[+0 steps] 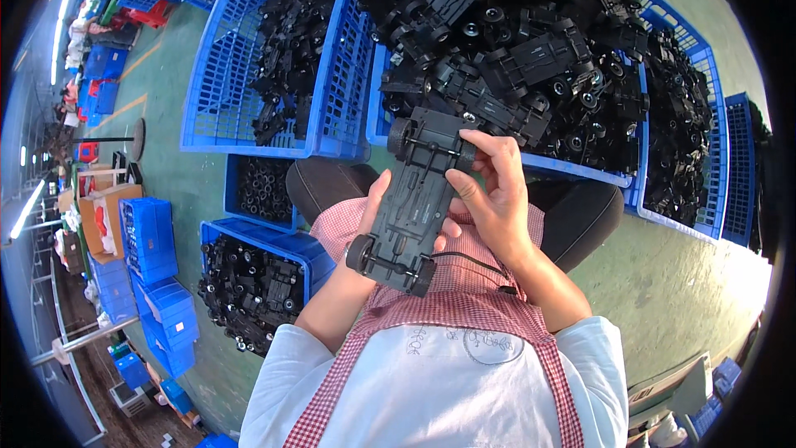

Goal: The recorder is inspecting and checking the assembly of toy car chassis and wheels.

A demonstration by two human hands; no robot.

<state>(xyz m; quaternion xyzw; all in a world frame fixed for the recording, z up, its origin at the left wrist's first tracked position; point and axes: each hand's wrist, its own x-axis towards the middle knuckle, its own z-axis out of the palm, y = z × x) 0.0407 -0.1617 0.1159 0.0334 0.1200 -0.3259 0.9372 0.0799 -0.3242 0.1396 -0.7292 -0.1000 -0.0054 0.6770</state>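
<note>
Both hands on a toy car chassis, held over the lap

The chassis [412, 199] sits underside up, long axis running from lower left near the body to upper right, toward the crate [580, 168] heaped with the same black parts. Left hand [383, 214] cradles it from beneath, fingers wrapped around its left edge and mostly hidden. Right hand [495, 192] pinches the far end, fingers closed on the right edge close to the far wheels [401, 136]. Looks to me like a check or fitting step on the axle end; next move probably needs a steady grip and a small turn of the chassis.
</note>
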